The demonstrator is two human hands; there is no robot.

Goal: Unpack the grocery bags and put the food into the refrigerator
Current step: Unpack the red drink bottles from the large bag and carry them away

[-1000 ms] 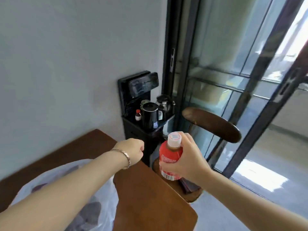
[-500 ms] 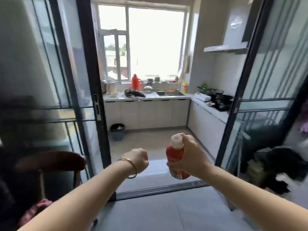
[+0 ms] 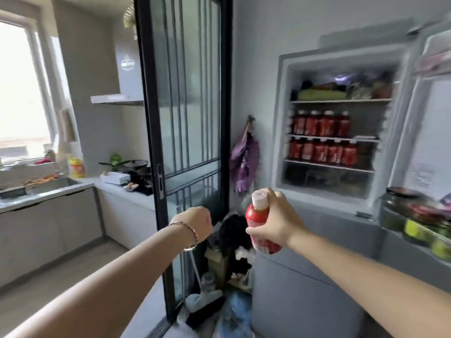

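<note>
Holding a red bottle (image 3: 255, 217) in my right grip (image 3: 275, 223), I see its fingers curled round the middle of the bottle. The white cap sticks out above the grip. The bottle is nearly upright, up in the air, and touches nothing else.

My left grip (image 3: 195, 222) is just to the left of it, rolled into a fist, and I see nothing in it. A thin bracelet (image 3: 188, 228) sits on the wrist behind it.

Up and to the right of the right grip stands the refrigerator (image 3: 317, 198), with its door (image 3: 427, 130) wide open. Two of its shelves hold rows of red bottles (image 3: 322, 123) like mine, and the shelf above them holds green food (image 3: 322, 95). Jars (image 3: 402, 211) sit in the door rack, right of the right grip.

A purple cloth (image 3: 244, 162) hangs on the wall just above the cap. Beyond the left grip is a dark-framed glass door (image 3: 185, 118).
</note>
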